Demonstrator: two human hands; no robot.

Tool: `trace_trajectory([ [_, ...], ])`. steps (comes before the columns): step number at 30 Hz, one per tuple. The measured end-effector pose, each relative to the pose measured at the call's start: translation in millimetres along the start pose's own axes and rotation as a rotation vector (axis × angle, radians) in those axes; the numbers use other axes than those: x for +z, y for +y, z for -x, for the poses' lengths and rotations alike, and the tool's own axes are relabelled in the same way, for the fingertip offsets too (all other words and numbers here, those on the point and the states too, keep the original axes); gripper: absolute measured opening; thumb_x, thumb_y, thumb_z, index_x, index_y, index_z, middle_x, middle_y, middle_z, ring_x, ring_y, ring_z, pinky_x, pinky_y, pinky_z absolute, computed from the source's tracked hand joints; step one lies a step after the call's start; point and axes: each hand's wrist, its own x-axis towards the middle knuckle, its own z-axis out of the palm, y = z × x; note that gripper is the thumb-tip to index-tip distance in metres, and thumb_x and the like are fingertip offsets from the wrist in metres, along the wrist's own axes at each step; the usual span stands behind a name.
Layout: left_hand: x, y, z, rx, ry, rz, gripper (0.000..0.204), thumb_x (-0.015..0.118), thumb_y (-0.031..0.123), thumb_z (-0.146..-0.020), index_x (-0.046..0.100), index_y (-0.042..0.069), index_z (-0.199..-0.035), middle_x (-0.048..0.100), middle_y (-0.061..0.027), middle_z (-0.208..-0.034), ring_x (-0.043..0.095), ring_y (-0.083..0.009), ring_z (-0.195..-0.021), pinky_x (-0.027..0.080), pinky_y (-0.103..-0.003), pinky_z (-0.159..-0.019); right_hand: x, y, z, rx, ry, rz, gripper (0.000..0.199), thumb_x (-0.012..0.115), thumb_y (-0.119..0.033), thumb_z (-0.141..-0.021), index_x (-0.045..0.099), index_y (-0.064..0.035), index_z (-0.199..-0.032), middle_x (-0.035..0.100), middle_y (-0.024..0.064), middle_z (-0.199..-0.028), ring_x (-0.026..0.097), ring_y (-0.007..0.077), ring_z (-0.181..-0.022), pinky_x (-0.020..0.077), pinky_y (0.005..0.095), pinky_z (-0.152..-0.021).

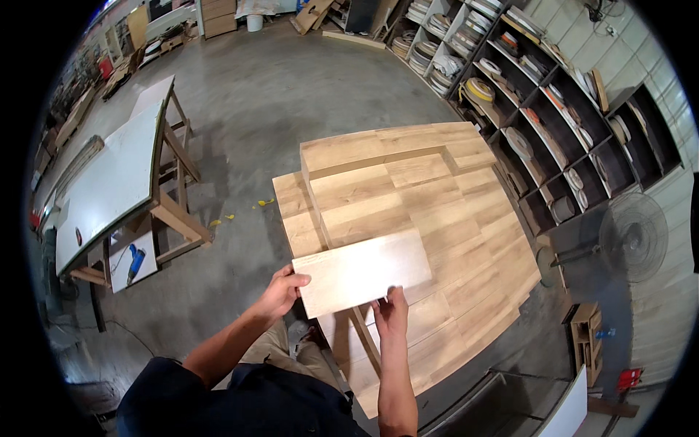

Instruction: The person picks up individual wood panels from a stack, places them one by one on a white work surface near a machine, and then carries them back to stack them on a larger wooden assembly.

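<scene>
A pale rectangular wood-grain board [364,271] is held up in front of me, tilted and catching the light. My left hand [282,290] grips its left end, thumb on top and fingers beneath. At the near long edge, my right hand [392,312] pinches the board, its thumb on the upper face. Below and beyond the held board lies a broad stack of similar wood-grain panels [473,255], laid close together. More boards [393,143] are piled higher along the stack's far side. Part of the stack is hidden under the held board.
On the left stands a white-topped workbench [109,182] with wooden legs; a blue power tool [135,262] rests on its lower shelf. Shelves [520,109] with rolls of edging tape line the right wall, near a standing fan [632,237]. A small wooden rack [585,342] is at lower right.
</scene>
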Motion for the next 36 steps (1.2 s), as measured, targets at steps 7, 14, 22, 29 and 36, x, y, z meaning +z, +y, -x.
trace_trajectory([
  [7, 7.3, 14.7, -148.9, -0.117, 0.047, -0.004, 0.045, 0.065, 0.011, -0.075, 0.051, -0.001, -0.116, 0.061, -0.0099, -0.106, 0.059, -0.0231, -0.098, 0.047, -0.039, -0.088, 60.9, -14.9, -144.4, -0.208, 0.317, 0.035, 0.02, 0.072, -0.016, -0.081, 0.056, -0.0037, -0.082, 0.056, 0.0018, -0.075, 0.054, 0.0139, -0.07, 0.0474, 0.0289, -0.061],
  [14, 30.9, 23.6, -279.7, -0.199, 0.105, -0.065, 0.038, 0.071, 0.007, -0.069, 0.054, 0.0, -0.102, 0.061, -0.0081, -0.092, 0.06, -0.0165, -0.082, 0.048, -0.029, -0.069, 52.3, -38.3, -280.2, -0.219, 0.513, 0.038, 0.015, 0.072, -0.012, -0.08, 0.062, -0.0015, -0.084, 0.062, 0.0053, -0.076, 0.058, 0.0145, -0.064, 0.0504, 0.0288, -0.057],
  [22, 45.8, 4.5, -360.4, -0.172, 0.098, 0.067, 0.024, 0.068, 0.008, -0.072, 0.058, 0.001, -0.093, 0.063, -0.0074, -0.086, 0.063, -0.0178, -0.077, 0.052, -0.033, -0.069, 64.8, -52.5, -353.9, -0.315, 0.743, 0.217, 0.015, 0.069, -0.008, -0.082, 0.063, 0.0046, -0.087, 0.064, 0.0076, -0.083, 0.06, 0.0165, -0.072, 0.0517, 0.0301, -0.067],
  [29, 64.9, 3.1, -393.7, -0.144, 0.112, 0.127, 0.028, 0.07, 0.007, -0.071, 0.059, -0.002, -0.096, 0.062, -0.007, -0.088, 0.058, -0.0153, -0.074, 0.045, -0.029, -0.064, 64.7, -55.9, -378.9, -0.317, 0.7, 0.404, 0.015, 0.071, -0.01, -0.081, 0.066, 0.003, -0.085, 0.061, 0.0021, -0.079, 0.054, 0.0126, -0.07, 0.0463, 0.0268, -0.066],
  [36, 86.3, 19.8, -406.2, -0.292, 0.205, -0.127, 0.021, 0.067, 0.009, -0.078, 0.058, -0.001, -0.095, 0.06, -0.0073, -0.091, 0.056, -0.0167, -0.081, 0.046, -0.032, -0.074, 61.4, -66.8, -398.3, -0.399, 0.719, 0.386, 0.017, 0.071, -0.011, -0.082, 0.065, 0.0039, -0.089, 0.062, 0.0033, -0.08, 0.055, 0.0127, -0.071, 0.0459, 0.0268, -0.066],
])
